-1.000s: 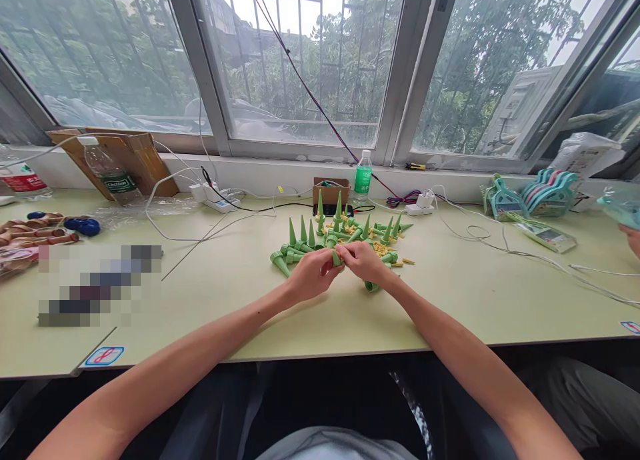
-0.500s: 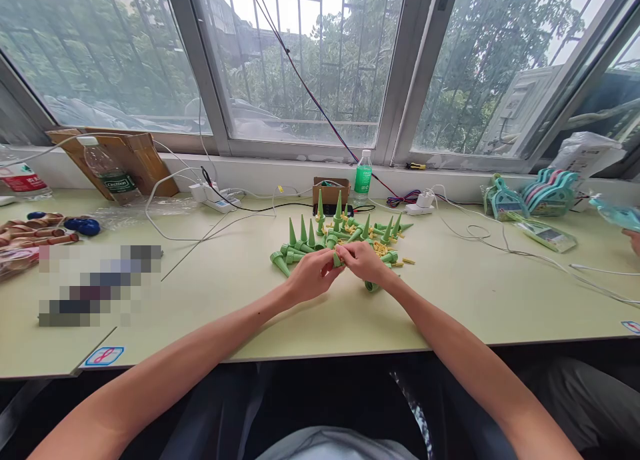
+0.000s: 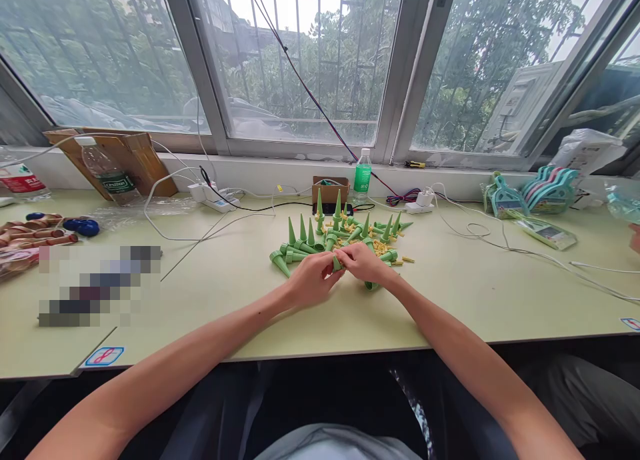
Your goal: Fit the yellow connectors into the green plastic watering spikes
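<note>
Fingers curled, my left hand point(image 3: 313, 278) grips a green plastic watering spike point(image 3: 337, 264), mostly covered by the fingers. My right hand point(image 3: 361, 261) meets it from the other side, fingertips pinched together against the same piece. Whether a small part sits between those right fingertips is hidden. Just beyond both hands lies a pile of similar green spikes point(image 3: 300, 245), some standing point up and others on their sides. Small yellow plastic pieces point(image 3: 387, 248) are scattered among them. Another green spike point(image 3: 371, 286) lies beside my right wrist, its round end towards me.
Behind the pile stand a small cardboard box point(image 3: 330, 188) and a green-labelled bottle point(image 3: 363, 177). White cables point(image 3: 507, 247) cross the table on the right. Teal dustpan-like items point(image 3: 550, 192) stand farther right. Another person's hand point(image 3: 635, 237) shows at the right edge.
My hands stay almost in place, with a slight shift of the right fingers at the spike. At the right edge, the other person's hand and the clear-and-teal packet have moved.
</note>
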`<state>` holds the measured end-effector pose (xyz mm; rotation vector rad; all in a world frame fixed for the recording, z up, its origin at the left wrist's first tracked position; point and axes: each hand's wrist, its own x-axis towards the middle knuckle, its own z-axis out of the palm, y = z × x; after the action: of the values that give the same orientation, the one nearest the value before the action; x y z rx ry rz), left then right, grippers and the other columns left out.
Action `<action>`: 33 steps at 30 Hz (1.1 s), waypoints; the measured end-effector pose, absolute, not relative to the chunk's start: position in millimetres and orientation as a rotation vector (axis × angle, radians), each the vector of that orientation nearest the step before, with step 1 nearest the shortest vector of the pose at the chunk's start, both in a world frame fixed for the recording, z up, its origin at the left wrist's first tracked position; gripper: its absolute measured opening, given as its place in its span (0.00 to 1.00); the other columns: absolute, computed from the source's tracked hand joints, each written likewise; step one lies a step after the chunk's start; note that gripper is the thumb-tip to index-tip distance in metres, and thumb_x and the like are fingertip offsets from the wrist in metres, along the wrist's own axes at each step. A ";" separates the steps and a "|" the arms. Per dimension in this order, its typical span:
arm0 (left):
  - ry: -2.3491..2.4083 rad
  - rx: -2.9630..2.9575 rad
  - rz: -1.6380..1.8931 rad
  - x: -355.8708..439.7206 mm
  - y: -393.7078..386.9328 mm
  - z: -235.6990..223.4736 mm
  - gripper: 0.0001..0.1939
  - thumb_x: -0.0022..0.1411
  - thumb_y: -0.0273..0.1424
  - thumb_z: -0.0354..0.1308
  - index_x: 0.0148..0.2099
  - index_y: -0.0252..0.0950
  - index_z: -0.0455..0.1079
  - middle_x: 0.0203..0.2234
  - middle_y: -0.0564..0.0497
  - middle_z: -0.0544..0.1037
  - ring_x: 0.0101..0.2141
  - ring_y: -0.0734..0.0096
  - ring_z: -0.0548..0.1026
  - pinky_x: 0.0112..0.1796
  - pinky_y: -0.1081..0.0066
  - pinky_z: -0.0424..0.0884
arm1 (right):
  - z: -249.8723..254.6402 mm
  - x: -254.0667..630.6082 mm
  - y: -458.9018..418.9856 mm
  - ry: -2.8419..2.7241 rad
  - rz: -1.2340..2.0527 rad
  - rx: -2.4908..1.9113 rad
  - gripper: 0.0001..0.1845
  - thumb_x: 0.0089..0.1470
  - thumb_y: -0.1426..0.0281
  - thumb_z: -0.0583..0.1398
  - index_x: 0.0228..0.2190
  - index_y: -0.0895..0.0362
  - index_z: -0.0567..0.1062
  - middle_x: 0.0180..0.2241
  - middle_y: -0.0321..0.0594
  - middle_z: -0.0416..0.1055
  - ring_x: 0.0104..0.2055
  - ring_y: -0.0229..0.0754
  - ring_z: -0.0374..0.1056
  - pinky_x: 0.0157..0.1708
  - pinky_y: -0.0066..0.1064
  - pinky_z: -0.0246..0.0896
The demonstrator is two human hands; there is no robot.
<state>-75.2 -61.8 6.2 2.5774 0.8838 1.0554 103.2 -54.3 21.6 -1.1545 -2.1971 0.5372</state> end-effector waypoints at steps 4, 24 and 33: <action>0.878 2.572 1.006 -75.1 -62.5 6.7 0.05 0.60 0.29 0.57 0.31 0.36 0.67 0.20 0.56 0.65 0.22 0.77 0.61 0.26 0.73 0.58 | 21.2 103.2 -54.9 -2.214 0.556 -1.179 0.24 0.63 0.64 0.47 0.18 0.58 0.65 0.19 0.34 0.63 0.23 0.34 0.54 0.27 0.28 0.46; 0.837 2.594 1.011 -74.9 -62.6 8.7 0.03 0.60 0.29 0.57 0.33 0.36 0.68 0.20 0.57 0.66 0.20 0.77 0.61 0.25 0.73 0.59 | 20.4 103.8 -53.8 -2.226 0.511 -1.185 0.24 0.63 0.63 0.48 0.17 0.58 0.62 0.17 0.33 0.59 0.22 0.33 0.51 0.26 0.28 0.45; 0.845 2.592 1.005 -75.3 -62.4 7.6 0.03 0.60 0.28 0.57 0.33 0.36 0.68 0.20 0.56 0.66 0.21 0.77 0.61 0.26 0.73 0.59 | 20.9 103.8 -54.4 -2.224 0.497 -1.186 0.24 0.63 0.63 0.48 0.17 0.58 0.63 0.18 0.33 0.59 0.22 0.33 0.51 0.26 0.28 0.44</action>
<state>-75.3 -62.4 7.6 2.5921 0.8446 1.0053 103.8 -54.4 20.9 -1.1858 -2.2239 0.4975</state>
